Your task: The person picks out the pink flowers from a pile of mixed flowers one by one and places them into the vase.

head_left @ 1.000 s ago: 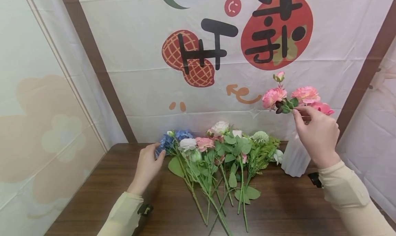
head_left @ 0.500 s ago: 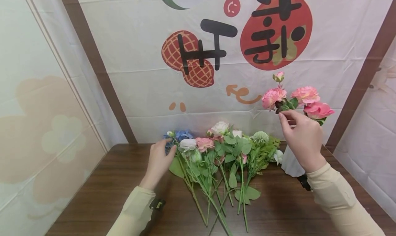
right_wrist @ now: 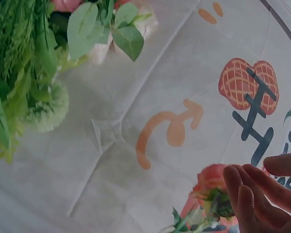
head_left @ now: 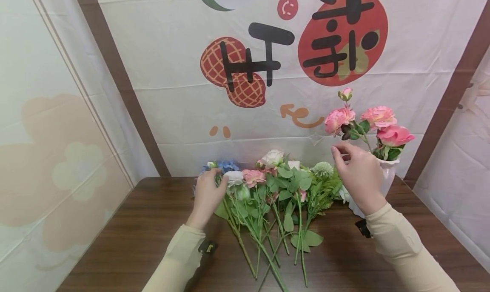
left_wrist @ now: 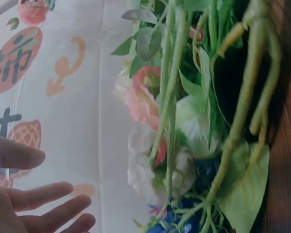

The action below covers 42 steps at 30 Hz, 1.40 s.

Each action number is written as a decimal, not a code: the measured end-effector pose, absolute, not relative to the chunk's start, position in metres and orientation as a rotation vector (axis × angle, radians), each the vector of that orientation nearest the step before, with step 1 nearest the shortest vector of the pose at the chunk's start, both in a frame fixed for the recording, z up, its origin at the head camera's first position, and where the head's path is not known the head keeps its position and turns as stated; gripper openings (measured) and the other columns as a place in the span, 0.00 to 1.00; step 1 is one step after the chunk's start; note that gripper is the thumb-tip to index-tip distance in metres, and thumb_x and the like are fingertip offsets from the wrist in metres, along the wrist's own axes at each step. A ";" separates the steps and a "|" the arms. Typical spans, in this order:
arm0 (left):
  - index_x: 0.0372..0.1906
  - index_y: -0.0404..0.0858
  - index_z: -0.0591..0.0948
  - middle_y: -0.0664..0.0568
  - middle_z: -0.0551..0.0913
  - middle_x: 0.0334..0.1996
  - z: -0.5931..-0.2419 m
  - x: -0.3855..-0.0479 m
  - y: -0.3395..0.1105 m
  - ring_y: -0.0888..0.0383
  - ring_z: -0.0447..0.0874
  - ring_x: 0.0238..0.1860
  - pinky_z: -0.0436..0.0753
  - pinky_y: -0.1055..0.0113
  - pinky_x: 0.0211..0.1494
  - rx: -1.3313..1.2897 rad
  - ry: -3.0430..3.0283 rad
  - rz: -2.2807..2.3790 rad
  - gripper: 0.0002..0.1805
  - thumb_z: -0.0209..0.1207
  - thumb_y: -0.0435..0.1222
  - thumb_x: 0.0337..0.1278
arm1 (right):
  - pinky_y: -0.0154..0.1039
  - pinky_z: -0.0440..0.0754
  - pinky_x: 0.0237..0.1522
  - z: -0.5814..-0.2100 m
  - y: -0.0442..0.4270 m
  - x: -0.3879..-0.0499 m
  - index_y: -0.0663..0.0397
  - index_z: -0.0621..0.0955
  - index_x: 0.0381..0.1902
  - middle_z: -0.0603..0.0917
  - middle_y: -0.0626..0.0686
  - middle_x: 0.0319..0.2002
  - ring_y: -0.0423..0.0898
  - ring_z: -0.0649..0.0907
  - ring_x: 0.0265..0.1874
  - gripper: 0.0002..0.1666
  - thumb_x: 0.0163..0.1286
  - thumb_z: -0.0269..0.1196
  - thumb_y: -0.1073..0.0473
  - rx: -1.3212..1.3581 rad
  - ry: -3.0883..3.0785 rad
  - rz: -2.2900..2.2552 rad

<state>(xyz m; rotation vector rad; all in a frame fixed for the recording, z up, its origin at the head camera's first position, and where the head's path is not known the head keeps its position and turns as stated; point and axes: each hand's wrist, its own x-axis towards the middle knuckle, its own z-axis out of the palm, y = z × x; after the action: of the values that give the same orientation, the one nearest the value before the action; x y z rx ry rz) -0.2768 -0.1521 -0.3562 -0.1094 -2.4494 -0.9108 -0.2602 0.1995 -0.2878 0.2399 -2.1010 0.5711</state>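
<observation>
Pink, ruffled, fabric-looking flowers (head_left: 378, 116) stand in the white ridged vase (head_left: 389, 175), which probably supports them, near the bench's (head_left: 344, 258) far right corner; left hand (head_left: 208, 192) spread, right hand (head_left: 360, 176) narrow, both empty.

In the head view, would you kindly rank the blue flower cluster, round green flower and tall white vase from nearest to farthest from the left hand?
1. Blue flower cluster, beside the left hand.
2. Round green flower, farther right.
3. White vase, behind the right hand.
</observation>
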 end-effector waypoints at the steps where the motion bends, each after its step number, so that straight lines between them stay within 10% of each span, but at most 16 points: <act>1: 0.51 0.32 0.79 0.38 0.82 0.49 -0.357 -0.278 -0.150 0.39 0.75 0.52 0.71 0.48 0.57 -0.111 -2.449 -0.916 0.20 0.58 0.41 0.59 | 0.48 0.76 0.19 -0.290 0.198 -0.261 0.56 0.85 0.38 0.87 0.58 0.29 0.52 0.86 0.23 0.13 0.67 0.60 0.52 0.241 -2.110 0.575; 42: 0.39 0.36 0.82 0.44 0.86 0.35 -0.359 -0.299 -0.082 0.49 0.83 0.37 0.80 0.57 0.42 -0.080 -2.599 -1.153 0.10 0.59 0.38 0.58 | 0.38 0.63 0.08 -0.343 0.160 -0.290 0.50 0.86 0.37 0.88 0.54 0.32 0.48 0.77 0.11 0.16 0.68 0.59 0.46 0.132 -2.367 0.662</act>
<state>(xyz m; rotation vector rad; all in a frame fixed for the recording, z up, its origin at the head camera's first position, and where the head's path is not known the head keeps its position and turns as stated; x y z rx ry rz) -0.2993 -0.0824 -0.3591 -0.0798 -2.5986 -1.1533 -0.2899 0.1598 -0.3431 0.1320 -2.3668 0.6618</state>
